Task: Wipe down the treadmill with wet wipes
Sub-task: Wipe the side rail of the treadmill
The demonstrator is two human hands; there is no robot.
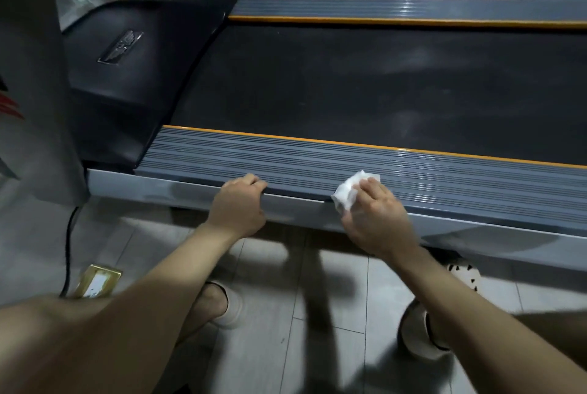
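The treadmill lies across the view, with a dark belt between two ribbed grey side rails edged in orange. My right hand holds a crumpled white wet wipe against the near side rail at its outer edge. To its left, my left hand grips the edge of the same rail, fingers curled over the top. The black motor cover sits at the left end of the belt.
A grey upright post stands at the far left. A black cable runs down to the tiled floor beside a small gold-edged packet. My slippered feet are on the floor in front of the treadmill.
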